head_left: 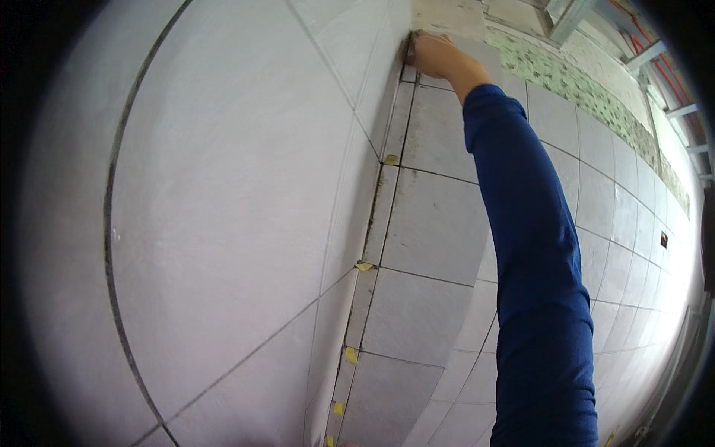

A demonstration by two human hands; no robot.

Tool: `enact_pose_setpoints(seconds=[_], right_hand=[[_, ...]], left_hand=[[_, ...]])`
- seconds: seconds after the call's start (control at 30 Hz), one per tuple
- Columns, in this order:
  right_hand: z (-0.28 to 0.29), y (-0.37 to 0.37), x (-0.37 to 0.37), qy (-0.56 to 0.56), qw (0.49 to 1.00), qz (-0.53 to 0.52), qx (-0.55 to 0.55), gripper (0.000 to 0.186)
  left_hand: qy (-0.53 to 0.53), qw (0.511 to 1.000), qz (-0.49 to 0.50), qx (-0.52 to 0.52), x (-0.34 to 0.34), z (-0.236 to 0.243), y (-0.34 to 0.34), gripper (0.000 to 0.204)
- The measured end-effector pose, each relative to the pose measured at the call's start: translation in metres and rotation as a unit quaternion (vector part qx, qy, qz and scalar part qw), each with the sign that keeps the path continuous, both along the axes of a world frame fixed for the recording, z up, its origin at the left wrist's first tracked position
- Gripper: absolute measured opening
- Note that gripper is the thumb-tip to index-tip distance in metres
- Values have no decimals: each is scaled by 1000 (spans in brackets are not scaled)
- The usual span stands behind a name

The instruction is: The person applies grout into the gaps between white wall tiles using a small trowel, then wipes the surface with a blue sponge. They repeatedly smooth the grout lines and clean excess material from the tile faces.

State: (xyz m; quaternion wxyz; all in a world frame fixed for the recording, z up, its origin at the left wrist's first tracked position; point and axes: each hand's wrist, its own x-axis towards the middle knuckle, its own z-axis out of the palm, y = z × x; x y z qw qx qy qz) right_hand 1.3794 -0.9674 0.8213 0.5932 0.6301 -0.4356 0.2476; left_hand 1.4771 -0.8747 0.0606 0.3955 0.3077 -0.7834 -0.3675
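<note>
My right hand (439, 56) reaches up to the top of the inner wall corner, its arm in a blue sleeve (532, 246). The fingers are curled in at the upper end of a narrow tile strip (381, 201); whatever they grip there is too small and hidden to name. Beside the hand is the topmost grey wall tile (447, 127). Small yellow tabs sit along the strip's joints, among them an upper yellow tab (391, 159), a middle yellow tab (364, 266) and a lower yellow tab (351, 356). My left hand is out of view.
A large pale tiled wall (223, 186) fills the left side, close by. Above the tiles on the right runs a green, rough-patched band (573, 82). Metal ceiling framing (573, 18) and red pipes (663, 56) show at the upper right. A small dark wall opening (663, 239) sits farther along.
</note>
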Motion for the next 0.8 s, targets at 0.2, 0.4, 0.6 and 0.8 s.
enact_pose_setpoints(seconds=[0.2, 0.4, 0.6, 0.8], right_hand=[[-63, -5, -54, -36, 871, 447, -201, 49], [-337, 42, -214, -250, 832, 488, -85, 25], [-512, 11, -276, -468, 694, 535, -115, 15], [-540, -13, -294, -368, 769, 510, -109, 27]], left_hand=[[112, 985, 127, -34, -9, 37, 53, 24], [207, 977, 43, 40, -18, 120, 89, 18], [133, 820, 238, -504, -38, 302, 65, 15], [-102, 558, 458, -685, -44, 548, -4, 24]])
